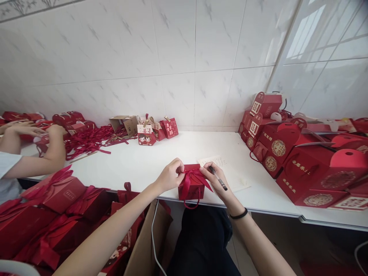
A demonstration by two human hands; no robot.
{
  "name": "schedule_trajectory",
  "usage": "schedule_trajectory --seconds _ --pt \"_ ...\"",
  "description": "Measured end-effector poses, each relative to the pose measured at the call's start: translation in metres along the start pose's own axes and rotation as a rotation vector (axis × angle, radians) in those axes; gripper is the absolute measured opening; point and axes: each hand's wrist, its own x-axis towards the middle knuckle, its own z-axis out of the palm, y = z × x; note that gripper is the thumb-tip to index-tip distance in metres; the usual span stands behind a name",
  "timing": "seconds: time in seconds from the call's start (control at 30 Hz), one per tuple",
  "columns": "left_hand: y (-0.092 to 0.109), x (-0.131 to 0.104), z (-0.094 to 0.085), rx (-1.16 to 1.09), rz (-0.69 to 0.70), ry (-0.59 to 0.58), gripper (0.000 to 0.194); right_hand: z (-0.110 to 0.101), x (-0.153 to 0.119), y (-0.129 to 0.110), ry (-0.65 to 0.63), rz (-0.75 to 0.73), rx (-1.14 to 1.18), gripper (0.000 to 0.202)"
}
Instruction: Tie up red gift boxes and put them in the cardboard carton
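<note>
A small red gift box stands at the front edge of the white table, with a twisted rope handle hanging over the edge. On top of it is a dark red ribbon bow. My left hand pinches the bow's left side. At the bow's right side, the thumb and fingertips of my right hand pinch the ribbon, while a dark pen is tucked between the fingers of that hand. Behind the right hand lies a sheet of paper with writing.
Red boxes are piled high on the right. Small decorated bags and an open cardboard box stand near the wall, beside loose ribbons. Ribboned boxes fill the lower left. Another person's arms reach in at left.
</note>
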Motion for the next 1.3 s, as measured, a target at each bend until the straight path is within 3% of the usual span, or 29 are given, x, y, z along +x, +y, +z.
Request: schedule_trajectory --seconds 0.07,0.17,0.33,0.4,0.5,0.57,0.67,0.73,0.83,1.03,1.3 --pt "-0.001 -0.001 -0.003 -0.044 0.041 -0.041 0.009 0.000 0.000 0.001 0.000 0.004 0.030 0.034" --pt "-0.002 -0.001 -0.002 0.001 0.028 -0.014 0.006 -0.001 0.000 0.002 -0.005 0.003 0.031 0.033" --pt "-0.001 0.002 0.004 0.181 -0.149 0.119 0.007 -0.002 -0.001 0.003 0.002 0.008 0.013 0.035" --pt "0.001 0.001 0.004 0.195 -0.214 0.114 0.007 -0.003 -0.001 0.003 0.005 0.009 0.009 0.035" --pt "0.003 -0.002 -0.001 0.052 -0.198 0.014 0.008 -0.004 0.000 0.003 0.005 0.016 0.031 0.035" --pt "0.002 -0.003 -0.005 -0.091 -0.229 0.013 0.013 -0.004 0.001 0.003 0.017 0.029 0.037 0.037" --pt "0.001 0.001 -0.008 -0.171 -0.425 0.048 0.026 -0.002 0.003 0.002 0.040 0.064 0.048 0.041" --pt "0.001 0.004 -0.008 -0.153 -0.507 -0.029 0.036 -0.001 0.004 0.002 0.045 0.071 0.063 0.042" --pt "0.003 0.005 -0.003 -0.157 -0.503 -0.118 0.040 0.000 0.003 0.002 0.045 0.059 0.062 0.040" --pt "0.003 -0.005 0.009 -0.068 -0.533 -0.011 0.041 -0.004 0.001 0.008 0.023 0.063 0.058 0.036" --pt "-0.001 -0.009 0.014 -0.050 -0.554 0.031 0.042 -0.004 0.003 0.006 0.049 0.115 0.078 0.040"
